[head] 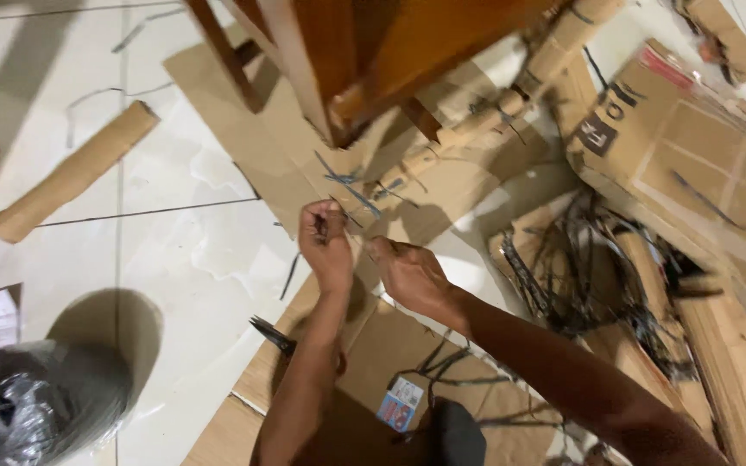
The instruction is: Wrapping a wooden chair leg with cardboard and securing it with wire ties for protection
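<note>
Head view: the left hand is clenched on a thin dark strap at mid-scene, over flattened cardboard. The right hand, just to its right, pinches closed; what it holds is too small to tell. Scissors lie nearer, a cardboard tube far left.

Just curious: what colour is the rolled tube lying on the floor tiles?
Plain cardboard brown tube, seen in the head view.
</note>
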